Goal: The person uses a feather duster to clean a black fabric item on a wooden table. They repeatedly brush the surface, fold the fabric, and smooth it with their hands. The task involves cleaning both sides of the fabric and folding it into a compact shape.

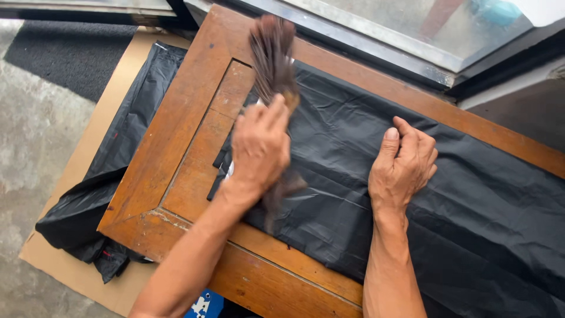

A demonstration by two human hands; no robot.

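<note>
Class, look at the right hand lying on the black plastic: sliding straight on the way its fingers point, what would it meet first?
Probably the wooden frame beyond the black plastic sheet; the right hand points up-table.

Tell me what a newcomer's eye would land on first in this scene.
The left hand grips a dark bristle brush, blurred, its bristles fanning out over the wooden frame. Beside it the right hand presses flat on the black plastic sheet spread across the frame's middle.
</note>
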